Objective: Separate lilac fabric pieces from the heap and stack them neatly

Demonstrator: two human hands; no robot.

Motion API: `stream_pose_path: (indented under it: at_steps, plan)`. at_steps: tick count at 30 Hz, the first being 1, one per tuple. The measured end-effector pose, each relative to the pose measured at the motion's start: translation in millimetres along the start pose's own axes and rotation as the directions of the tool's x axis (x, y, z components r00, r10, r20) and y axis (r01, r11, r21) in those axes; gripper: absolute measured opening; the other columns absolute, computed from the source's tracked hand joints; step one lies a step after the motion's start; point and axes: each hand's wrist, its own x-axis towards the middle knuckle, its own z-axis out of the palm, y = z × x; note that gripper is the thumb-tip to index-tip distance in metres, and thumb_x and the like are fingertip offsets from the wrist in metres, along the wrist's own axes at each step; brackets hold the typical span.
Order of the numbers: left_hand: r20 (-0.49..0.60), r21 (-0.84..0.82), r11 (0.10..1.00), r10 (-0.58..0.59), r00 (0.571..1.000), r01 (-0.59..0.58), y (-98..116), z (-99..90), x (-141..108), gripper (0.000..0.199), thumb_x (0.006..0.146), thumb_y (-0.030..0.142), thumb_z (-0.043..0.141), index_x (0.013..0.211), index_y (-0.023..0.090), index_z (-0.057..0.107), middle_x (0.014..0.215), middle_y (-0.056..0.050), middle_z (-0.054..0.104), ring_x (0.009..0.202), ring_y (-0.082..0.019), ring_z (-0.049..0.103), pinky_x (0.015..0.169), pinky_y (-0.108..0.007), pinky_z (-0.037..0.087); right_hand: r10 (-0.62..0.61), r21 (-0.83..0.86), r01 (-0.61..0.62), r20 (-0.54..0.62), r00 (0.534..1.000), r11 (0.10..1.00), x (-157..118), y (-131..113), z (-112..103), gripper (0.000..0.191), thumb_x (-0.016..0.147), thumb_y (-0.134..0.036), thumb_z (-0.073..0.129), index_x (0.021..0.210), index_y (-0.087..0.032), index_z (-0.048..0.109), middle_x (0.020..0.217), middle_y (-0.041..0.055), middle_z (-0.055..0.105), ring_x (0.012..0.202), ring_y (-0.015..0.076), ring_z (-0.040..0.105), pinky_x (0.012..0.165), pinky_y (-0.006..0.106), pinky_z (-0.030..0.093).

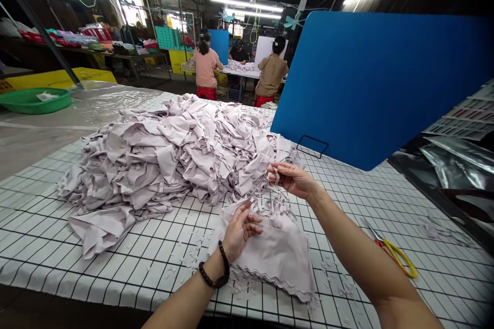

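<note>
A stack of pale lilac cloth pieces (276, 257) with scalloped lower edges lies near the table's front edge. My left hand (240, 229), with a dark bead bracelet at the wrist, rests over the stack's upper left part, its fingers apart and slightly curled. Above the stack's upper edge, my right hand (291, 179) pinches a thin pale strip between thumb and fingers. Loose straps lie bunched beneath it. Behind and to the left rises a large heap of the same pale cloth (165, 149).
Scissors with yellow and red handles (399, 259) lie at the right. A big blue board (370, 87) leans over the right back of the gridded table (46, 247). At far left sits a green basin (36, 102). Several people work at tables behind.
</note>
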Motion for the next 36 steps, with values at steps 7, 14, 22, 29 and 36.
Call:
stream_pose_path:
  at_steps: [7,14,22,29,36]
  plan:
    - [0.04,0.055,0.988,0.141,0.989,-0.143,7,13.4,-8,0.054,0.079,0.041,0.063,0.127,0.025,0.043,0.119,-0.011,0.056,0.087,-0.017,0.065,0.076,-0.033,0.052,-0.008,-0.163,0.045,0.222,0.975,0.986,-27,20,41,0.043,0.077,-0.033,0.066,0.117,-0.018,0.059,0.124,0.0115,0.059,0.116,0.0247,0.053,0.102,0.044,0.036]
    - [-0.023,0.142,0.983,0.121,0.992,-0.117,5,7.9,-3,0.039,0.074,0.045,0.067,0.094,0.012,0.059,0.082,-0.005,0.064,0.063,-0.011,0.062,0.059,-0.024,0.051,0.015,-0.366,0.083,0.257,0.966,0.927,-35,48,44,0.05,0.08,-0.034,0.061,0.126,-0.021,0.051,0.13,0.0113,0.052,0.114,0.0222,0.052,0.095,0.039,0.042]
    - [0.07,0.398,0.91,-0.152,0.986,0.112,10,4.9,-14,0.046,0.073,0.056,0.061,0.083,0.011,0.063,0.067,-0.005,0.065,0.041,-0.011,0.058,0.035,-0.019,0.039,0.024,-0.799,0.314,0.379,0.925,0.513,-37,35,51,0.038,0.084,-0.045,0.053,0.112,-0.022,0.063,0.116,0.0087,0.058,0.108,0.0212,0.052,0.091,0.034,0.042]
    - [0.104,0.518,0.835,-0.279,0.955,0.187,10,-0.9,-24,0.053,0.072,0.061,0.058,0.092,0.012,0.061,0.081,-0.008,0.068,0.044,-0.012,0.06,0.038,-0.02,0.043,0.377,-0.766,0.148,0.463,0.802,0.625,-25,50,41,0.043,0.072,-0.049,0.066,0.099,-0.015,0.068,0.085,0.0041,0.069,0.076,0.015,0.061,0.066,0.022,0.045]
    - [0.022,0.774,0.623,-0.208,0.978,0.115,17,-6.3,-31,0.05,0.08,0.061,0.045,0.091,0.014,0.059,0.078,-0.005,0.066,0.041,-0.009,0.051,0.039,-0.021,0.039,0.389,-0.778,0.122,0.436,0.812,0.616,-15,57,28,0.038,0.066,-0.045,0.07,0.087,-0.013,0.074,0.072,0.0036,0.069,0.066,0.0141,0.059,0.06,0.021,0.042]
